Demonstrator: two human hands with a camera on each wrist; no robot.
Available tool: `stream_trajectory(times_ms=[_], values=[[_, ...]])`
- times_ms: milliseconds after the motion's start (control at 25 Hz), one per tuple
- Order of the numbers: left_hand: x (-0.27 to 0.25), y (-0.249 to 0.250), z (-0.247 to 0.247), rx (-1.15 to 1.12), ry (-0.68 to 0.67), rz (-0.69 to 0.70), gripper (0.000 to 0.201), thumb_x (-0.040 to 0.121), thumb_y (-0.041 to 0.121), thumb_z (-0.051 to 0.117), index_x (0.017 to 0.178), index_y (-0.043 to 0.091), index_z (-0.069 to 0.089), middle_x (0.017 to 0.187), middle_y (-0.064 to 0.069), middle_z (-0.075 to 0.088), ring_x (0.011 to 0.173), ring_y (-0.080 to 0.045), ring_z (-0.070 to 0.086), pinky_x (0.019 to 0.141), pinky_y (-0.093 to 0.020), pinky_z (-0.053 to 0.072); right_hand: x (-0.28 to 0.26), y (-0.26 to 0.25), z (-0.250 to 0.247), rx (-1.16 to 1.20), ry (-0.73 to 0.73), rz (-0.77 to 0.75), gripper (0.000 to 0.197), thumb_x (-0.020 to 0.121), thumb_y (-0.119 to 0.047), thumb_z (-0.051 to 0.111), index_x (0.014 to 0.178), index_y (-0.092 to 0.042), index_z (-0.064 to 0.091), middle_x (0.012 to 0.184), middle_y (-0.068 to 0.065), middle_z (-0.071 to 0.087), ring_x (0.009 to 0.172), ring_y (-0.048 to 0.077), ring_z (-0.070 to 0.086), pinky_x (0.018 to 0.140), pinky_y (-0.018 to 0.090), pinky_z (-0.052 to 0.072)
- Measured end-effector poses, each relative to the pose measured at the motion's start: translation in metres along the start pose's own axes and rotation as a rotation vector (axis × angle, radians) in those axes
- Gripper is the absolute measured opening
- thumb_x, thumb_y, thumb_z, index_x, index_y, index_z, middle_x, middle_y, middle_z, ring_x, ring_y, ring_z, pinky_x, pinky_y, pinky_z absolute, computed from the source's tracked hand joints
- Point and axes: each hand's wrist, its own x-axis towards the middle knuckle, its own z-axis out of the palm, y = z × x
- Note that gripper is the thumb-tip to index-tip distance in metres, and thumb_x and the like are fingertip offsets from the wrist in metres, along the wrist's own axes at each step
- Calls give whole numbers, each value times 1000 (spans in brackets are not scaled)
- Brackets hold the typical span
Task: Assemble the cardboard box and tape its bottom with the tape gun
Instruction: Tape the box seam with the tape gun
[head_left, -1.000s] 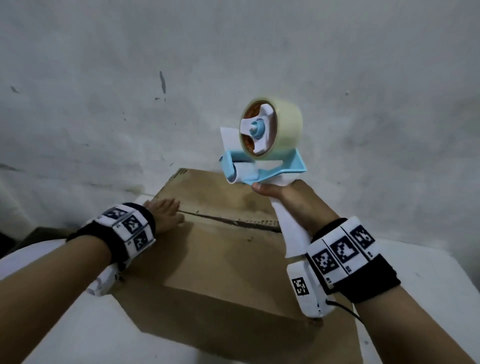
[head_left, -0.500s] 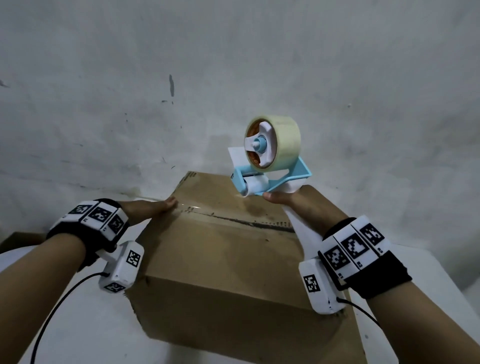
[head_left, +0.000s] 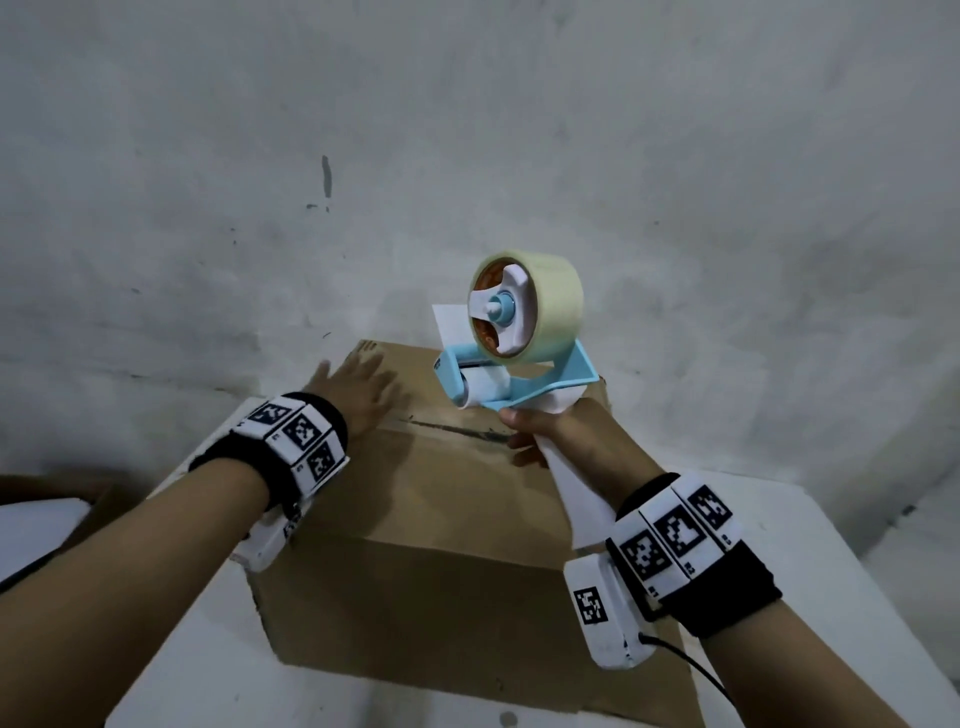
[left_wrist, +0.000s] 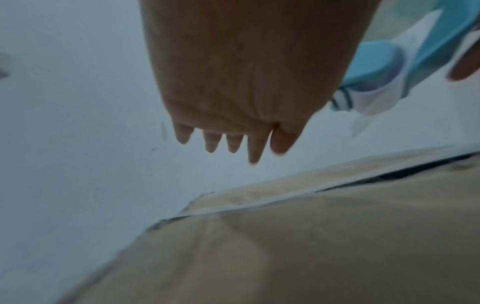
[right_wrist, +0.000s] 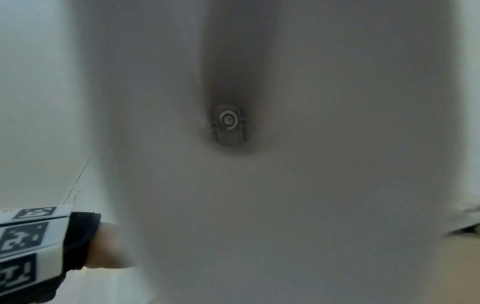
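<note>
White table (head_left: 810, 525) | left hand (head_left: 358, 387) fingers straight over cardboard box (head_left: 415, 519) | right hand (head_left: 566, 431) fingers grip tape gun (head_left: 519, 358)

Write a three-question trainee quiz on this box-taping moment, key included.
1. True or false: the tape gun is pressed flat on the cardboard box.
2. Which hand grips the gun's handle? A) left hand B) right hand
3. Fill in: the left hand's fingers are ____, over the box's far left corner.

Key: 1 false, it is held above the seam; 2 B; 3 straight.
</note>
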Motion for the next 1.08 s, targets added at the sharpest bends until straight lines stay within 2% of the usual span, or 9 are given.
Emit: stream_trajectory(times_ms=[120,200,320,400,480,560,680,960,1080], values=[[-24,49,-11,-775,58,28,42,101,21,23,136,9,43,143,-17,44,128,-30,44,109,-38,35,-16,-1,-17,136,56,25,25,83,-10,65,106,-3,59,79,18,65,60,20,64,51,24,54],[-53,80,-15,-1047,49,-29,41,100,24,25,125,9,53,123,-13,60,109,-30,56,92,-36,47,-35,-3,-30,174,64,31,11,84,-8,63,94,-3,62,57,9,61,45,14,58,45,22,50],[-77,112,-15,-1337,-216,-71,48,98,41,26,115,8,57,107,-13,66,90,-27,65,86,-37,50,-63,-5,-47,163,102,32,9,84,-8,63,75,-10,63,40,-2,46,38,9,40,38,18,33],[-87,125,-7,-1454,-342,-34,47,96,45,31,101,9,60,91,-9,70,69,-16,70,68,-28,57,-85,-5,-59,175,129,22,10,82,-4,63,73,-10,62,40,-2,40,39,10,35,38,20,26],[-96,134,0,-1548,-327,-41,32,96,34,40,90,10,60,70,-3,73,53,-8,69,53,-19,58,-105,-5,-67,168,131,13,7,81,-2,64,77,-8,63,45,2,38,41,11,33,39,22,24],[-106,138,9,-1655,-298,-52,20,95,16,45,85,7,60,56,-1,71,47,-5,66,48,-18,57,-124,-4,-72,169,128,9,7,80,-2,64,87,0,65,51,7,38,44,13,33,39,21,25],[-122,140,19,-1705,-275,-55,15,92,2,47,82,2,59,50,0,68,44,-4,64,48,-18,57,-148,0,-75,193,144,16,19,80,-2,65,98,6,65,49,6,40,42,12,35,37,18,27],[-139,146,23,-1443,-201,-35,4,89,6,56,86,9,57,54,1,64,42,-1,58,39,-12,46,-183,5,-69,201,208,37,2,80,-7,67,82,-8,68,39,-3,44,37,8,38,37,18,31],[-127,152,11,-1241,-12,70,9,88,-1,55,95,6,53,66,-5,53,33,0,51,33,-11,37,-186,1,-62,165,195,31,4,82,-11,66,79,-12,68,38,-5,46,36,7,41,38,20,36]])
